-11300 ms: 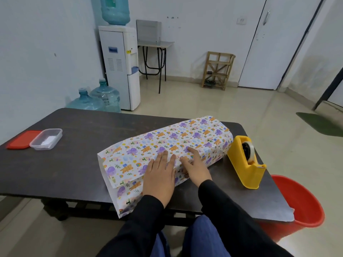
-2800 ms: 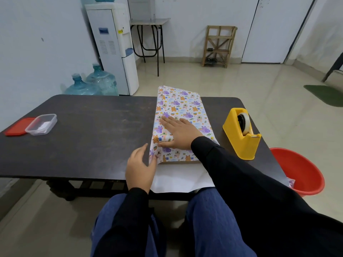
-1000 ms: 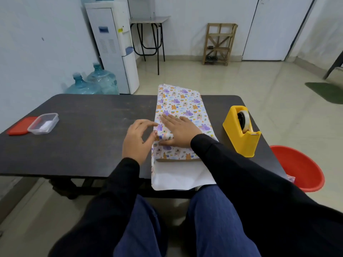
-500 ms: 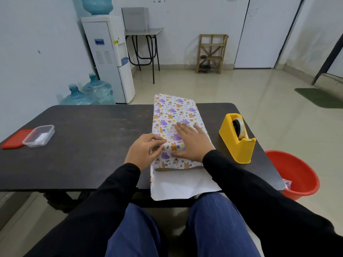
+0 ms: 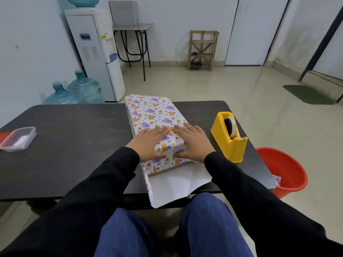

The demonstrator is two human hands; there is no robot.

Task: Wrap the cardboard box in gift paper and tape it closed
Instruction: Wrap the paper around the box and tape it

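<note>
1. Containers first: there's a clear tub [image 5: 18,139] at the left edge of the desk [image 5: 74,145] with no lid on it. Something white is inside, can't tell what. A red sliver [image 5: 2,135] pokes in from the frame edge just beside it.
2. A red bucket [image 5: 285,169] sits on the floor [image 5: 241,108] off the desk's right corner. A scrap [image 5: 277,179] of patterned stuff peeks over its rim on the desk side.
3. A yellow dispenser [image 5: 229,143] stands on the desk right of the box, with a roll of tape [image 5: 230,129] in it. It's near the right hand but not touching it.
4. The box [image 5: 157,115] lies lengthwise mid-desk, pointing away from the person, covered in cartoon-animal paper [image 5: 178,184]. The near end isn't closed, and a white flap of paper spreads out over the desk's front edge.
5. The left hand [image 5: 148,143] and right hand [image 5: 193,143] both lie flat on the near end of the box top. The fingers [image 5: 159,129] are straight and close together, tips nearly meeting, with the thumbs pressing the paper down the near face. Nothing is pinched.
6. The desk is dark and plain-topped. The sleeves are black and the trousers blue.
7. Room: white walls and a pale glossy floor. A water cooler [image 5: 96,52] stands back left with two blue jugs [image 5: 74,91] beside it. Then there's a small metal-leg table [image 5: 132,26], a wooden rack [image 5: 203,50], a white door [image 5: 254,30] and a green mat [image 5: 306,94] on the right.
</note>
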